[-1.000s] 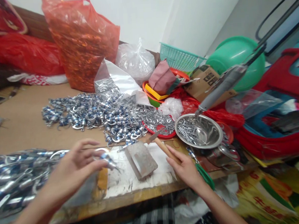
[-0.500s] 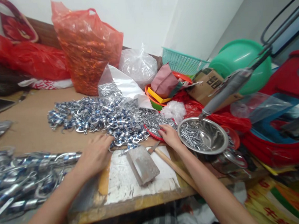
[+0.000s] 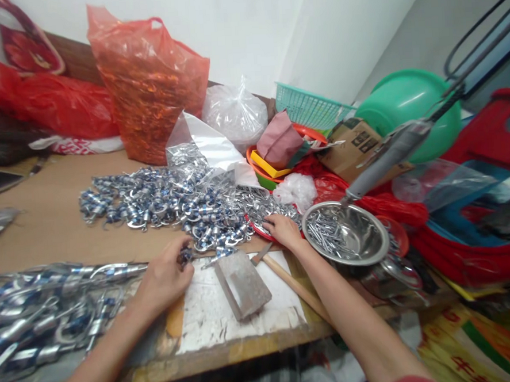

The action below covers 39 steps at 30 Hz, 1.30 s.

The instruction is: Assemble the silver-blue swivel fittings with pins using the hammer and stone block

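My left hand (image 3: 167,277) is closed, its fingertips around a small blue-and-silver metal hook fitting (image 3: 185,254) at the near edge of the cardboard. Behind it spreads a heap of similar blue-and-silver hook fittings (image 3: 164,196). My right hand (image 3: 283,229) reaches to a red tray (image 3: 261,232) of small silver metal parts (image 3: 262,205); its fingertips are bent together among them, and what they pinch is too small to make out. Between the hands a grey metal block (image 3: 243,284) lies on a white sheet (image 3: 198,327), beside a wooden-handled hammer (image 3: 295,283).
A steel bowl (image 3: 382,249) of nails or pins stands right of my right forearm, a grey-handled tool (image 3: 374,158) slanting above it. More fittings (image 3: 25,320) lie at front left. A red bag (image 3: 154,99), green basket (image 3: 310,107) and green basin (image 3: 423,111) line the back.
My left hand has drawn back slightly towards me and turned, with a hook fitting now showing in its fingers. My right hand has shifted slightly left over the red tray.
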Tool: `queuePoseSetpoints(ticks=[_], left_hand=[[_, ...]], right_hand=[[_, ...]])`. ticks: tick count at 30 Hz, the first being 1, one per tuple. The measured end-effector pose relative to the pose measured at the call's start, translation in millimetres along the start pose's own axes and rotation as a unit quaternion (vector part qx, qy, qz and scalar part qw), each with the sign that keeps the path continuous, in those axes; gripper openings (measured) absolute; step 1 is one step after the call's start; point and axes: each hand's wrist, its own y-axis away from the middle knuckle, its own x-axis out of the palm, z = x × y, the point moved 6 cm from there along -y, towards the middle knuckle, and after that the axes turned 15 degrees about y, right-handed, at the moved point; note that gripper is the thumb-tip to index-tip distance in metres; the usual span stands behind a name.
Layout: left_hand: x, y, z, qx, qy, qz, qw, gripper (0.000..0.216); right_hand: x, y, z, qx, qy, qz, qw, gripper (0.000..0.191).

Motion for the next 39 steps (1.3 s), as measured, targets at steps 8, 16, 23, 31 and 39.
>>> queuePoseSetpoints(ticks=[8, 16, 23, 31, 39], left_hand=[[-12.8, 32.1, -0.7, -0.141, 0.255, -0.086, 0.953, 0.023], [44.5, 60.5, -22.7, -0.257, 0.447, 0.045, 0.856, 0.022], [51.8, 59.5, -18.3, -0.181, 0.325, 0.024, 0.928, 0.017], [47.0, 56.9, -16.2, -0.112, 0.197, 0.018, 0.974, 0.007], [46.0, 60.0, -13.2, -0.093, 0.166, 0.004, 0.982, 0.011]], right_hand=[[-2.9, 12.6, -17.5, 0.017, 0.043, -0.010, 0.999, 0.024], [-4.5, 7.1, -13.4, 0.027, 0.061, -0.008, 0.998, 0.018], [-6.7, 18.4, -26.0, 0.066, -0.028, -0.044, 0.996, 0.018], [-15.3, 23.5, -17.4, 0.094, -0.273, -0.082, 0.954, 0.025], [-45.0, 104.3, 76.9, 0.019, -0.580, -0.005, 0.815, 0.028]])
